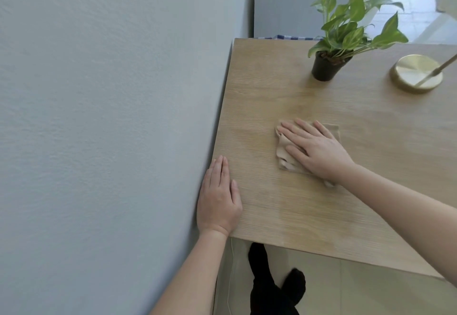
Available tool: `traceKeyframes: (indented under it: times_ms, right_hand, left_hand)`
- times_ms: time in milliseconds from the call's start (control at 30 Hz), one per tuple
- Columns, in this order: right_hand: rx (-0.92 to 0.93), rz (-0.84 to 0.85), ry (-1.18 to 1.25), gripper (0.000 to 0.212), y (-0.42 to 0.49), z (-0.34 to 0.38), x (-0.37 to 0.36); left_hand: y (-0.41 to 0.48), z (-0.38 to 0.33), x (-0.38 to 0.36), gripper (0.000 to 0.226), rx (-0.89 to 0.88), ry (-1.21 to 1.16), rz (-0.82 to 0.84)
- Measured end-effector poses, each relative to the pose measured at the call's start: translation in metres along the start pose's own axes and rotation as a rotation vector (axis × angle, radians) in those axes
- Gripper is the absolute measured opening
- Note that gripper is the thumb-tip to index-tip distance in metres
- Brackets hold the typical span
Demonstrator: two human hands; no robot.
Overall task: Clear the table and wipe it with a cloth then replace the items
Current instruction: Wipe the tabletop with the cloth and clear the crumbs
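A light wooden table (284, 215) fills the right half of the view. A crumpled beige cloth (284, 157) lies on it near the middle. My right hand (319, 151) presses flat on the cloth with straight, spread fingers. My left hand (218, 198) rests flat on the table's left edge, against the wall. A green potted plant (329, 64) in a black pot stands at the far side of the table. A lamp with a round brass base (413, 70) stands to the plant's right.
A grey wall (111, 116) runs along the table's left side. Behind the table stands a white cabinet (284, 10), with a blue checked fabric (294, 37) at its foot. Below the near edge are a tiled floor, my dark-clothed legs (269, 287) and a thin white cord (231, 277).
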State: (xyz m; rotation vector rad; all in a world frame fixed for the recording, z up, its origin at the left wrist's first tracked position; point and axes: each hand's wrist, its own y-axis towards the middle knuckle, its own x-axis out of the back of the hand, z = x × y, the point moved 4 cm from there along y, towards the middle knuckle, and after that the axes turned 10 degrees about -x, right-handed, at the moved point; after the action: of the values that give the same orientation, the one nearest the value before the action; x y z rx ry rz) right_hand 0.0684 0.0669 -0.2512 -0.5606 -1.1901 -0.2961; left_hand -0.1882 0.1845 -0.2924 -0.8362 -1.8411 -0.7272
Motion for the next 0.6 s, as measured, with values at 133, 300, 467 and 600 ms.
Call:
traceKeyframes:
  times_ms: [133, 300, 467, 600]
  right_hand:
    - [-0.127, -0.021, 0.094, 0.058, 0.029, 0.049, -0.012]
    - [0.178, 0.058, -0.023, 0.055, -0.073, 0.051, -0.046]
    - [0.054, 0.040, -0.009, 0.053, -0.029, 0.015, -0.017]
    - [-0.107, -0.033, 0.070, 0.055, 0.055, 0.053, -0.005]
  left_hand:
    - [0.000, 0.002, -0.003, 0.061, 0.002, -0.002, 0.000]
    - [0.000, 0.001, -0.001, 0.061, -0.006, 0.012, -0.012]
    - [-0.001, 0.000, -0.002, 0.061, -0.002, 0.004, 0.003]
    - [0.001, -0.001, -0.003, 0.060, -0.010, -0.006, -0.015]
